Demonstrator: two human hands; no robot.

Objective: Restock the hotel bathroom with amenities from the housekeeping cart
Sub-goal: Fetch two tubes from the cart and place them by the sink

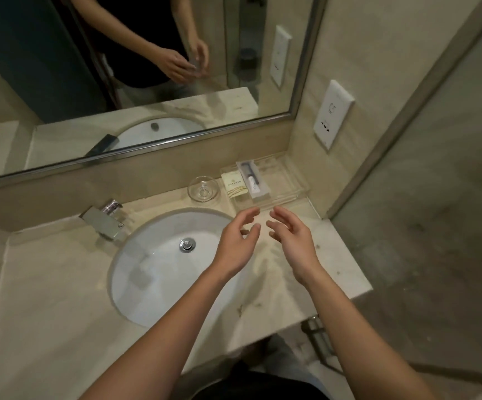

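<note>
A clear acrylic tray (291, 180) sits in the back right corner of the vanity counter (60, 284). It holds a cream packet (234, 184) and a white boxed toothbrush kit (252, 181). A small empty glass dish (203, 189) stands left of the tray. My left hand (238, 241) and my right hand (290, 235) hover side by side just in front of the tray, palms facing each other and fingers loosely curved. I see nothing between them on the counter side. In the mirror a faint grey blur lies between the reflected hands.
An oval white sink (159, 269) with a chrome drain (187, 244) lies left of my hands, a chrome faucet (105, 222) behind it. A framed mirror (147, 67) spans the back wall. A white socket plate (332, 114) is on the right wall.
</note>
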